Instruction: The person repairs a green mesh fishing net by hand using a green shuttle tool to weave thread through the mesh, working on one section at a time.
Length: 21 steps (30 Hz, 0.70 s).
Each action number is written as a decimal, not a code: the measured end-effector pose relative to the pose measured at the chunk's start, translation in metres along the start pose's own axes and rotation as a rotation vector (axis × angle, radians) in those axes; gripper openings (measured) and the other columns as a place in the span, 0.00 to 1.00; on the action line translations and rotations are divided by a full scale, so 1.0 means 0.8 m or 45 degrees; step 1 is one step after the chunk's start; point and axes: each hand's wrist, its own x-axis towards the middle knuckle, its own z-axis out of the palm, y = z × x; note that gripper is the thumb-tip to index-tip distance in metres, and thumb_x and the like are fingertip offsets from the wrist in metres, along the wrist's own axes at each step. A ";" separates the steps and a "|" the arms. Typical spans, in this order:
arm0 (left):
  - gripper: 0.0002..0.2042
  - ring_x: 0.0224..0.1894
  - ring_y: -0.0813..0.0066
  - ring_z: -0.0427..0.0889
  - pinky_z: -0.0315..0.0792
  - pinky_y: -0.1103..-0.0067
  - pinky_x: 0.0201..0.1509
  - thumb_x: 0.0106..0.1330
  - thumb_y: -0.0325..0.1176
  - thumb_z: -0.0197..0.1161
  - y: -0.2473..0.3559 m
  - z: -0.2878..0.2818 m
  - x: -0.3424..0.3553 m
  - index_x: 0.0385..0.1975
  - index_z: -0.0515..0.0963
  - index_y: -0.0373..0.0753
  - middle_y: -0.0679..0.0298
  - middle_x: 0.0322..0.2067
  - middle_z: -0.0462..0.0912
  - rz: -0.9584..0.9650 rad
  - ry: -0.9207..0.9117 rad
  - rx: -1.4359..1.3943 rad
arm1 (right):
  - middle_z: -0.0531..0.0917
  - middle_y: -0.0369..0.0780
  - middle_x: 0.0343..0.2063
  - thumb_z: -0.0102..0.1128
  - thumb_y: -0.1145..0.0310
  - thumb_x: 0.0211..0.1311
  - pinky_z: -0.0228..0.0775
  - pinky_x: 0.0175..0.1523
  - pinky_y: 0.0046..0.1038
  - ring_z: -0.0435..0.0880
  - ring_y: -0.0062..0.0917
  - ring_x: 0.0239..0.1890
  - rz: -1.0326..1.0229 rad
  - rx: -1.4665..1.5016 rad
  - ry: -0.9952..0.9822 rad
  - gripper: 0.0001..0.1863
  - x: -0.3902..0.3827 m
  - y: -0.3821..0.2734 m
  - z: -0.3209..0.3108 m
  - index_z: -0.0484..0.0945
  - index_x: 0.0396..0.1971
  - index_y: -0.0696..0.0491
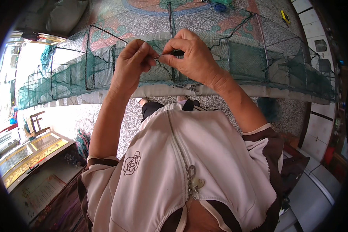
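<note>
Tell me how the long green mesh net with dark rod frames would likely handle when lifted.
The long green mesh net would probably sag between its slim dark rod frames, since the mesh bunches loosely. It seems light for its size, being see-through. The straight-edged frames would likely stay stiff.

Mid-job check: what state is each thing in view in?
Left hand: fingers pinched at a thin piece
Right hand: pinched on the same piece, too small to identify
Green netting: spread wide over dark frames
Jacket zipper: done up
Yellow object: lying on the floor
</note>
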 end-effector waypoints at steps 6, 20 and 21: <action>0.09 0.28 0.88 0.74 0.64 0.88 0.28 0.77 0.36 0.53 -0.003 0.000 -0.001 0.37 0.75 0.38 0.68 0.32 0.80 0.045 -0.055 0.014 | 0.77 0.33 0.30 0.75 0.64 0.47 0.72 0.43 0.33 0.76 0.32 0.36 -0.212 -0.118 0.150 0.08 0.004 -0.004 0.006 0.85 0.27 0.46; 0.09 0.36 0.84 0.77 0.73 0.84 0.37 0.74 0.28 0.53 0.000 0.035 -0.014 0.49 0.75 0.36 0.67 0.36 0.81 0.142 0.111 0.484 | 0.83 0.32 0.27 0.70 0.65 0.55 0.69 0.47 0.30 0.80 0.29 0.38 -0.376 -0.185 0.312 0.05 0.022 -0.084 -0.021 0.82 0.27 0.48; 0.07 0.34 0.85 0.76 0.72 0.84 0.36 0.75 0.30 0.52 0.001 0.036 -0.015 0.47 0.75 0.37 0.68 0.33 0.81 0.098 0.104 0.470 | 0.83 0.32 0.27 0.69 0.66 0.56 0.70 0.46 0.30 0.80 0.29 0.38 -0.361 -0.196 0.336 0.05 0.020 -0.089 -0.028 0.82 0.28 0.49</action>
